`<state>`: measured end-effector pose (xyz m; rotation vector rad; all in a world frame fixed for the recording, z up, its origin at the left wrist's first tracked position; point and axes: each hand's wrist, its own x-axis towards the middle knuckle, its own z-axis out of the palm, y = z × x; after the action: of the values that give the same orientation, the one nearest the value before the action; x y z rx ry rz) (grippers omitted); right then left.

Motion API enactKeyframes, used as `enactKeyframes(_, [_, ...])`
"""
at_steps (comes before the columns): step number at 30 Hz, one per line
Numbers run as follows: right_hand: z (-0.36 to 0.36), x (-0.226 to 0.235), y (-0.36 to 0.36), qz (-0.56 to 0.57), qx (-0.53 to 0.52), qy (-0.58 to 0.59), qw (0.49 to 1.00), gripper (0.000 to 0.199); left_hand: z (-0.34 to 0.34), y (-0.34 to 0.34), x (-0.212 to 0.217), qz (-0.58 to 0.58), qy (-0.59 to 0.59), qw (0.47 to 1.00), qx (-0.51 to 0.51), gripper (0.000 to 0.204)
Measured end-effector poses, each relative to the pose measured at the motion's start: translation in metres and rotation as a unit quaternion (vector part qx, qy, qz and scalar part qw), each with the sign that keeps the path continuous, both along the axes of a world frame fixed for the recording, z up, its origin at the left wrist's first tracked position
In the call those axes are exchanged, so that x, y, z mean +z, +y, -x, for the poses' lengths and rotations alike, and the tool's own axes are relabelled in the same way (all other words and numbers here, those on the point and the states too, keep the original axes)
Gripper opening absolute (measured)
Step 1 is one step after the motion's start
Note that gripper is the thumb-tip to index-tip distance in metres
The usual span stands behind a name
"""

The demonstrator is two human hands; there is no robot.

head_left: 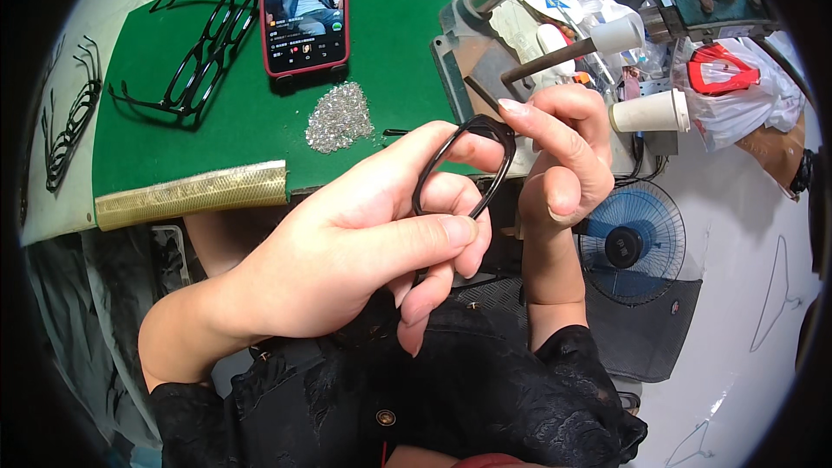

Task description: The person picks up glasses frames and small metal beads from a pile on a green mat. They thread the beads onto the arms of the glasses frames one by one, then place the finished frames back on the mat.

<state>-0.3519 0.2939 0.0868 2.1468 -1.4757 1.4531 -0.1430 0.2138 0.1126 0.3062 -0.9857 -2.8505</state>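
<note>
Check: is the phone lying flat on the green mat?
No. The phone stands propped upright at the green mat's far edge, screen facing the person.

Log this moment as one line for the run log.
left hand: holds black eyeglass frame | right hand: fingers on frame's upper corner | behind: green mat, small clear parts pile, phone

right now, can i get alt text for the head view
Two bare hands, left hand and right hand, hold a black glasses frame above a green mat with a phone, small clear parts and more black frames.
</note>
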Motion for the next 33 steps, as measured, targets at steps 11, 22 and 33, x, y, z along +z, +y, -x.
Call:
enactKeyframes(11, [-0.003, -0.002, 0.0, 0.006, 0.004, -0.012, 1.0, 0.068, -0.001, -0.001, -0.002, 0.003, -0.001, 1.0, -0.007, 0.046])
enactKeyframes(22, [-0.008, -0.003, 0.001, -0.042, -0.024, -0.084, 0.995, 0.071, 0.004, -0.004, -0.002, 0.011, 0.025, 0.999, -0.018, 0.042])
enactKeyframes(33, [0.029, -0.027, 0.013, 0.003, -0.066, -0.293, 0.954, 0.043, 0.089, -0.014, 0.019, 0.145, 0.071, 0.982, 0.096, 0.039])
